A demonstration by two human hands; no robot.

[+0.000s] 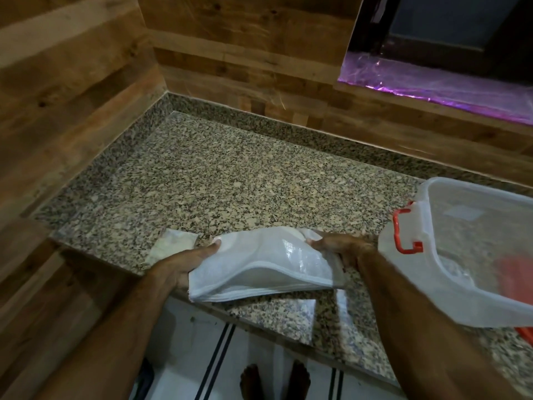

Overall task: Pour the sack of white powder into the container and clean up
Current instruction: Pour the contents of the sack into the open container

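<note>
A flat, folded white woven plastic sack (259, 267) lies across the near edge of the speckled brown-and-beige granite countertop (230, 183), with its folded layers stacked and its lower left corner jutting past the counter edge over the pale tiled floor (184, 342). The left hand (184, 261) clamps the sack's left side, thumb on top and fingers underneath, while the right hand (337, 246) presses down on the sack's right end with fingers closed over the fabric. The sack looks limp and thin; whether any powder remains inside cannot be told. Just beside the right hand, at the right of the counter, stands a large translucent white plastic storage container (450, 255) with a rounded rectangular rim and an orange-red latch handle (403, 229) on its near-left side. It is open at the top, and its cloudy wall blurs the interior: a pale, grainy mass seems to sit low inside, and a reddish patch shows through at the lower right, but neither can be identified with certainty. Behind the left hand, a small pale, creased sheet of paper or plastic (173, 245) rests flat on the countertop, touching or nearly touching the sack's far left corner. Wood-panelled walls (72, 96) enclose the counter's corner, and a purple-lit window ledge (432, 85) runs along the upper right.
</note>
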